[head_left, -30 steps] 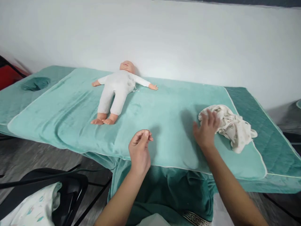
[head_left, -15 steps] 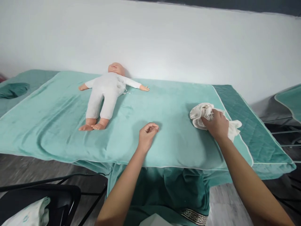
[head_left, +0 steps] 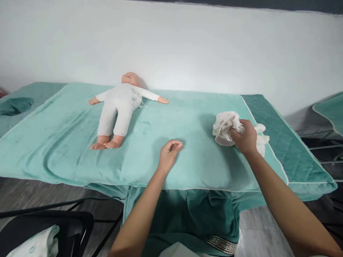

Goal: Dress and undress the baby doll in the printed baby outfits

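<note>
My right hand (head_left: 245, 138) grips a crumpled white baby garment (head_left: 225, 125) with small printed marks, over the right part of the green sheet. Narrow ends of the garment, like sleeves or legs, stick out to the right behind the hand. Near the middle of the bed, my left hand (head_left: 169, 152) rests closed, its fingers curled in and nothing visible in them. A baby doll (head_left: 119, 98) lies on its back to the left, arms spread, with a white cloth body and bare feet pointing toward me.
The light green sheet (head_left: 182, 121) covers the bed, with a darker quilted cover (head_left: 292, 150) at the right end. A wall (head_left: 187, 46) runs along the far side. At lower left, a black chair (head_left: 72, 228) holds folded printed cloth (head_left: 40, 244).
My right hand has lifted the garment slightly and moved a little left with it. My left hand and the doll stay nearly as they were.
</note>
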Motion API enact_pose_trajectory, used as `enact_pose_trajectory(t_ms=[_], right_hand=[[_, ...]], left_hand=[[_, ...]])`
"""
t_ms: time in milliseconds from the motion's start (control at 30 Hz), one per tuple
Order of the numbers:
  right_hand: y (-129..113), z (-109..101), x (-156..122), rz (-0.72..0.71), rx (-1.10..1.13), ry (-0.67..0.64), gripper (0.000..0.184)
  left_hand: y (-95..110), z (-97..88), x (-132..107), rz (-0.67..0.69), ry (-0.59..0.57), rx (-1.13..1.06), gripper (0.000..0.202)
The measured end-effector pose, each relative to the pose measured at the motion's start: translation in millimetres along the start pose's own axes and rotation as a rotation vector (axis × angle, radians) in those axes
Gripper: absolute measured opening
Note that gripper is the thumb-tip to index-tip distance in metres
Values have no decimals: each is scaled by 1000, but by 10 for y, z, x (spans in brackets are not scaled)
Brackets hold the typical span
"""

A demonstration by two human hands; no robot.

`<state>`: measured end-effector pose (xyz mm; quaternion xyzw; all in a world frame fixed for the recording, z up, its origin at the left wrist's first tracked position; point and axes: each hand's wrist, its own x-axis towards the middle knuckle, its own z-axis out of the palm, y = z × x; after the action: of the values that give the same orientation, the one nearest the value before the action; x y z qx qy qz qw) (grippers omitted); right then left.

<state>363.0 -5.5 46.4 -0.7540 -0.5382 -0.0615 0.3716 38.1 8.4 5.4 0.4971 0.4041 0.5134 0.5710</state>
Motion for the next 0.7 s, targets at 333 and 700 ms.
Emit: enact_pose_trajectory(t_ms=[333, 700], right_hand=[[-1369, 200, -109, -263, 589, -353, 23], [-1292, 151, 414, -387, 179, 41, 28]], left_hand=[[-125, 204, 327, -13, 5, -171, 59], [66, 19, 388, -175, 155, -642, 40]])
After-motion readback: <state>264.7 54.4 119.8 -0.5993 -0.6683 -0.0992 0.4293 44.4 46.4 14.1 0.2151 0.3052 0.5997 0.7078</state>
